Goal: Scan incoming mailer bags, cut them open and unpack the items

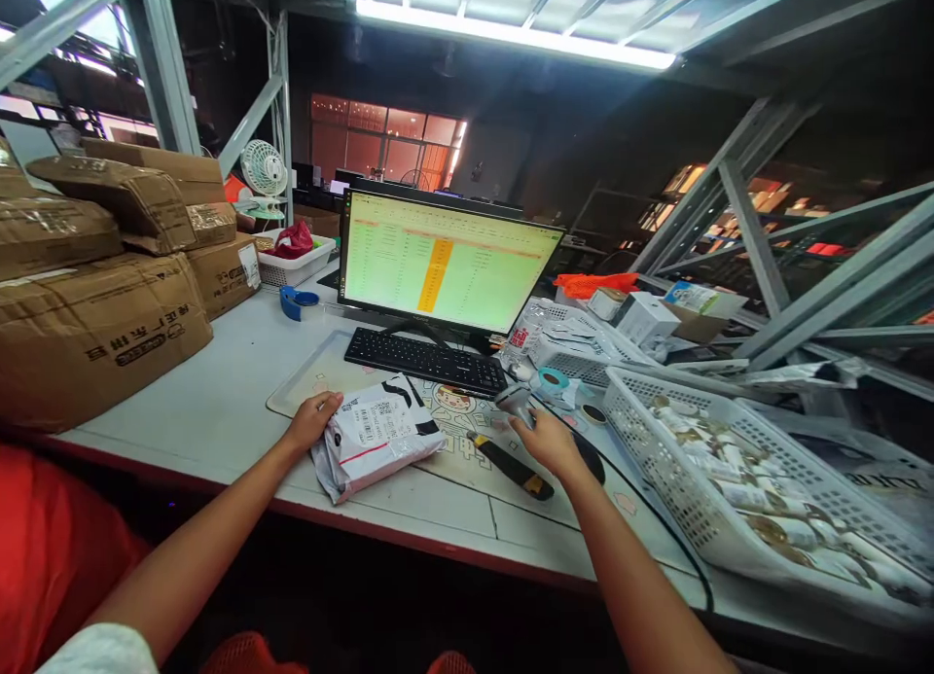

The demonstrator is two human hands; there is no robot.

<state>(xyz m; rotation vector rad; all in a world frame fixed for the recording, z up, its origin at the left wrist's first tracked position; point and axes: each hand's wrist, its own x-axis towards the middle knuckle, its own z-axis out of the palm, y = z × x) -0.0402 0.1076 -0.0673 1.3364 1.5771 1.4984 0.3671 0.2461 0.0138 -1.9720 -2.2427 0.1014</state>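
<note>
At the left edge of the desk mat, a white plastic mailer parcel (394,443) with a printed label lies face up. My left hand (315,419) is closed on its upper left corner, thumb on top. A grey barcode scanner (515,400) is gripped in my right hand (549,441), its head pointing up and left, just in front of the keyboard (423,359). Between the parcel and my right hand rests a black and yellow utility knife (515,466). Beside my right wrist is a dark computer mouse (588,458), partly hidden.
A lit monitor (445,266) showing a spreadsheet stands behind the keyboard. Cardboard boxes (109,334) are piled at left, near a blue tape dispenser (298,302). At right, a white plastic basket (657,484) holds many small bottles; a black cable (675,538) runs beside it.
</note>
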